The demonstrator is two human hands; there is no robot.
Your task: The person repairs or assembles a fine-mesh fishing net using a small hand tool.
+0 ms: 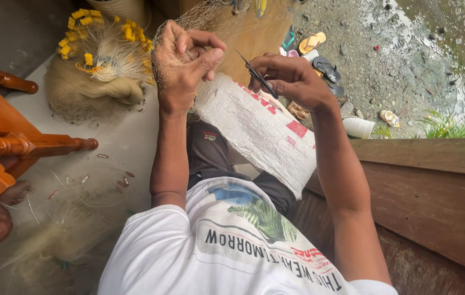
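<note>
— Item one, the hands?

— My left hand [180, 63]: clenched on a bunch of fine fishing net [219, 24], held up before me. My right hand [292, 79]: pinched on a thin dark netting needle [257, 76], tip toward the mesh.

— Progress?

— Mending looks mid-way, I judge; how much mesh is left I cannot tell. A heaped net with yellow floats [99, 52] lies ahead.

— Surroundings?

— Woven white sack [260, 131] across my lap; pale tiled floor [129, 139]; wooden chair [3, 142] left; sandals [322, 63] on muddy ground beyond.

A white woven sack [260, 131] with red printed patches lies across my lap, running from my knee toward the wooden ledge [434, 164].
</note>
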